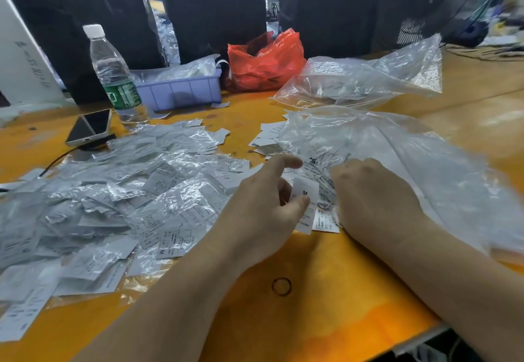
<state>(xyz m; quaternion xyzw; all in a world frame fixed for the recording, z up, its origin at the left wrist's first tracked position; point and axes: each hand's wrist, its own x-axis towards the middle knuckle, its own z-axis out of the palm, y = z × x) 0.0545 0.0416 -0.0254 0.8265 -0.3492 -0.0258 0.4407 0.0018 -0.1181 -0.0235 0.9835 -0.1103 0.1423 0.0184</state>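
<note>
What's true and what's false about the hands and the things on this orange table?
1. The left hand pinches a small white paper label printed M. True.
2. The clear plastic water bottle with a white cap lies on its side. False: it stands upright.
3. The crumpled red plastic bag sits right beside the lilac plastic tray. True.
4. The right hand holds the dark-screened flat phone. False: the phone lies on the orange table; that hand's fingers curl on the large clear plastic bag.

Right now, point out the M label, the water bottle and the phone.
M label (302, 186): head view, white face above the letter.
water bottle (109, 69): head view, clear body.
phone (90, 127): head view, dark screen.
</note>
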